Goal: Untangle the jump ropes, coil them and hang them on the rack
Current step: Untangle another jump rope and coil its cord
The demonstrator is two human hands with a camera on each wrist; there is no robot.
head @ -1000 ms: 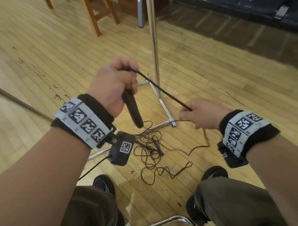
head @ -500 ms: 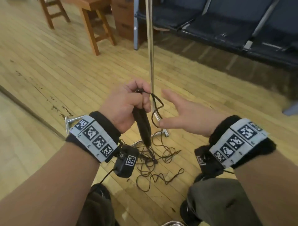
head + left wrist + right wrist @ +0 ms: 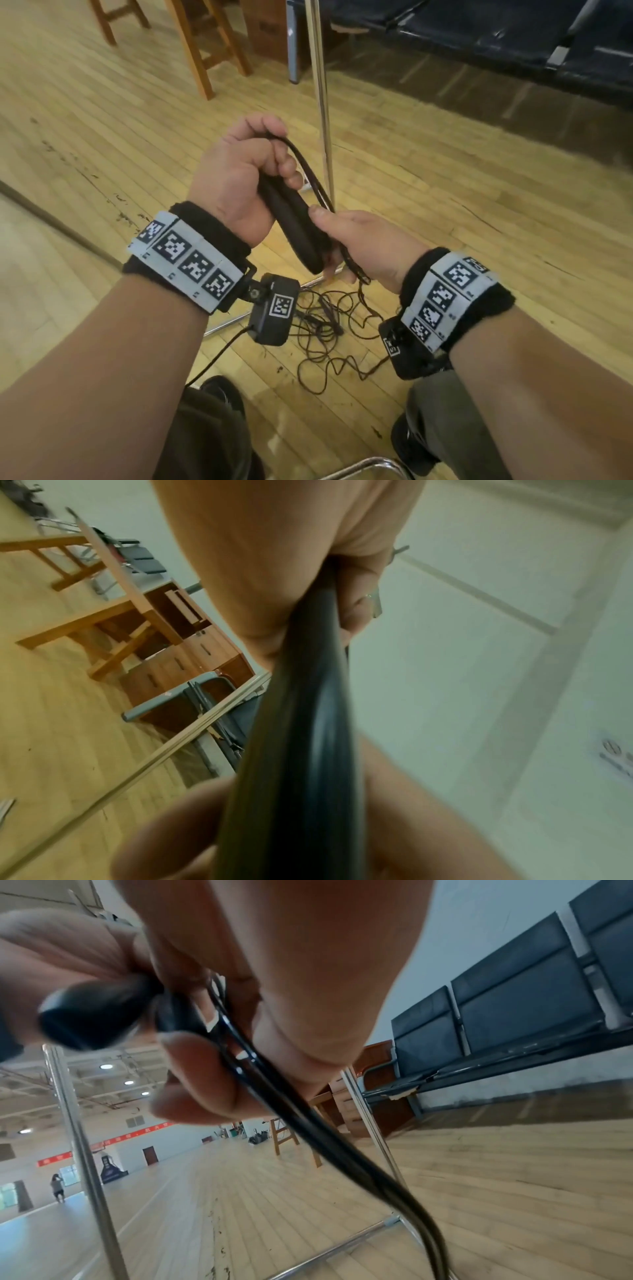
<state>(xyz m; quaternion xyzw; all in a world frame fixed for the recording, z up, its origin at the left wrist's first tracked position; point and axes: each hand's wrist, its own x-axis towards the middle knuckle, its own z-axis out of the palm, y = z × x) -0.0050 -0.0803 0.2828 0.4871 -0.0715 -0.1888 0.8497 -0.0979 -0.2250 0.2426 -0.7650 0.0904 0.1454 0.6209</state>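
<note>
Head view: the left hand (image 3: 239, 181) is fisted around 2 dark jump-rope handles (image 3: 294, 229); the right hand (image 3: 366, 246) pinches doubled rope strands (image 3: 317, 181) beside them. More rope lies tangled on the wooden floor (image 3: 102, 137) at the rack's pole (image 3: 320, 89).

Left wrist: fingers (image 3: 359, 601) wrap the handles.

Right wrist: fingers (image 3: 205, 1080) curl around the strands.

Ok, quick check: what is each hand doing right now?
Left hand: closed round the jump rope handles, with a loop of cord held at the top.
Right hand: pinching the cord strands beside the handles.
</note>
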